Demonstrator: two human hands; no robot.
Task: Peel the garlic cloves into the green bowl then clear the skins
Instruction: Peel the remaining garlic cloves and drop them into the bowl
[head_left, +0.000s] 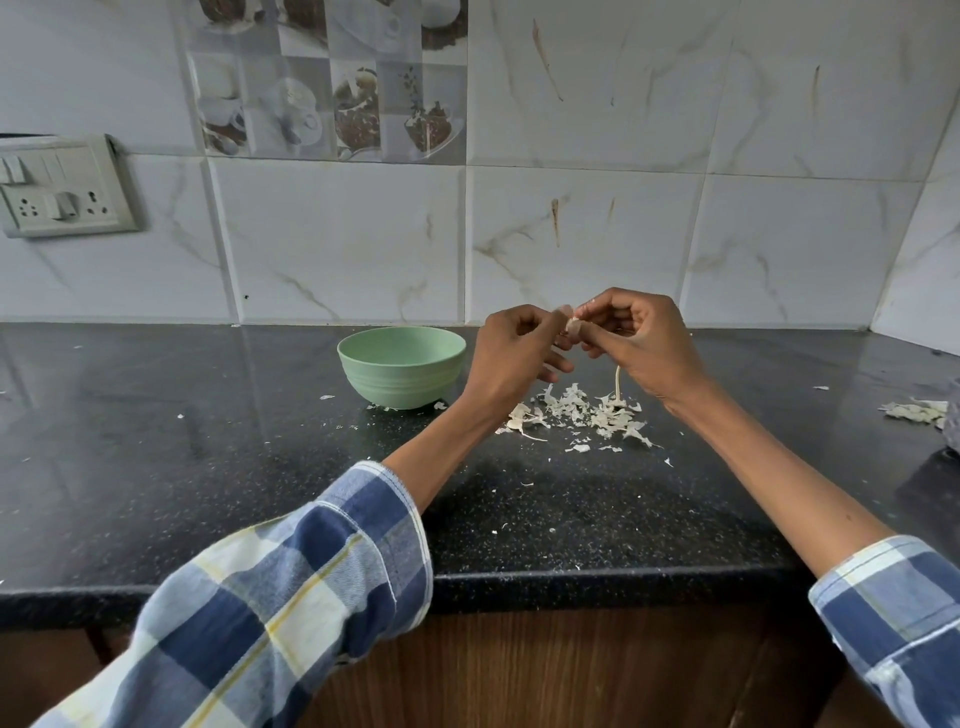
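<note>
- Nearest me, my two forearms reach out over the edge of a dark speckled counter (208, 467), checked blue sleeves pushed up.
- Farther out, right of centre, a loose heap of papery garlic skins (576, 415) lies on the counter; a smaller second heap of skins (917, 412) sits at the far right edge.
- Above the main heap, my left hand (511, 353) and right hand (644, 343) meet in the air, fingers of both curled round one garlic clove (573, 326), pinching it between the fingertips. A thin strip of skin (617, 383) hangs down from my right hand.
- Just left of my left hand stands the green bowl (401, 366), upright on the counter; I cannot see inside it from here.
- Beyond, a white marbled tile wall (597, 234), with a switch and socket plate (62, 187) at far left.
- I judge I am mid-peel on this clove, the skins not yet cleared.
- Next calls for stripping off the last skin, then carrying the bare clove left and dropping it into the bowl.
</note>
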